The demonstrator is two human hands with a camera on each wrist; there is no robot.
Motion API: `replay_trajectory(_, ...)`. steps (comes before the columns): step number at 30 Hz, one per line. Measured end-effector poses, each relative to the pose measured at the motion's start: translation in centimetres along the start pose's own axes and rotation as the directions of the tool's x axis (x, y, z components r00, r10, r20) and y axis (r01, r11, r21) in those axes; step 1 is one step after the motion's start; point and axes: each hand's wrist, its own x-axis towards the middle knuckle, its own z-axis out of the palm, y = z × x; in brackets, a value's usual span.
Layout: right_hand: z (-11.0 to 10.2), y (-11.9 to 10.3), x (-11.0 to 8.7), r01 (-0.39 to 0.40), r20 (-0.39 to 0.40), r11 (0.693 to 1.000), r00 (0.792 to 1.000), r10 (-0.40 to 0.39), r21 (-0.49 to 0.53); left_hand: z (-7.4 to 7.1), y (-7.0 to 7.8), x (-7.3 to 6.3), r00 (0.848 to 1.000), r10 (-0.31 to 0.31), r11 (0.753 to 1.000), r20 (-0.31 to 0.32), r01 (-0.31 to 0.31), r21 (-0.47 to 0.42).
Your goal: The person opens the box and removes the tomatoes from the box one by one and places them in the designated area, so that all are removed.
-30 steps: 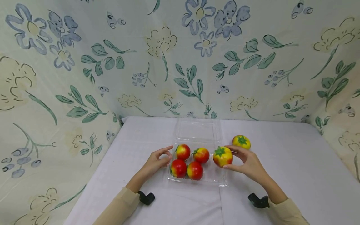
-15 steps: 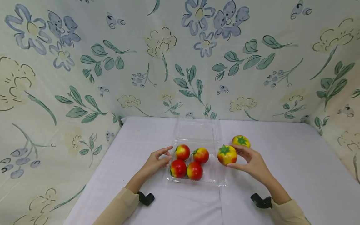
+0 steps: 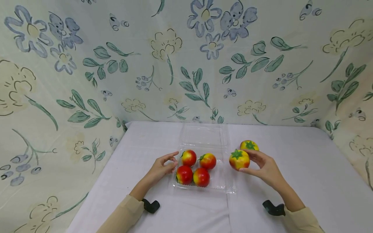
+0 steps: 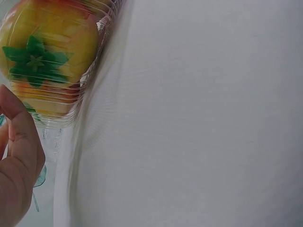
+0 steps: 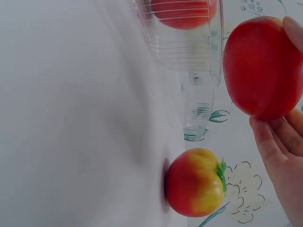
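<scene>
My right hand point(image 3: 265, 166) pinches a red-and-yellow tomato point(image 3: 239, 159) between thumb and fingers, just right of the clear plastic box point(image 3: 217, 184). In the right wrist view the held tomato point(image 5: 262, 68) is raised off the tablecloth, its red side showing. Several similar tomatoes point(image 3: 201, 177) sit in the left and middle of the box. My left hand point(image 3: 163, 166) is at the box's left side, its index finger extended to the rim and the other fingers loosely bent. In the left wrist view a tomato point(image 4: 52, 42) shows through the ribbed wall beside that hand point(image 4: 19, 161).
One more tomato point(image 3: 249, 145) stands on the white tablecloth point(image 3: 306, 168) behind the held one, partly covered by it. The box's clear lid point(image 3: 202, 134) lies folded open toward the back. A floral curtain point(image 3: 204, 64) rises behind the table.
My right hand has moved right with the tomato, from over the box's right edge to just outside it. The left hand and the tomatoes in the box have stayed put.
</scene>
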Motion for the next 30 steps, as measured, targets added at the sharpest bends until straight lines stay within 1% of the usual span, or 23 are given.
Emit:
replay_trajectory(6, -0.3, 0.7, -0.1, -0.009, -0.006, 1.000, 1.000, 0.009, -0.013, 0.0, 0.0, 0.1, 1.000, -0.006, 1.000, 0.002, 0.006, 0.001)
replay_trajectory(18, -0.8, 1.0, -0.3, -0.054, -0.021, 0.997, 0.998, 0.053, -0.049, 0.1, 0.2, -0.2, 1.000, -0.005, 1.000, 0.002, 0.005, 0.014)
replay_trajectory(23, -1.1, 1.1, -0.4, -0.081, -0.029, 0.995, 0.996, 0.080, -0.064, 0.1, 0.3, -0.2, 1.000, -0.008, 1.000, -0.002, 0.008, 0.002)
replay_trajectory(30, -1.5, 1.5, -0.6, -0.082, -0.042, 0.994, 0.996, 0.079, -0.076, 0.1, 0.1, 0.0, 1.000, 0.005, 1.000, -0.007, -0.006, -0.005)
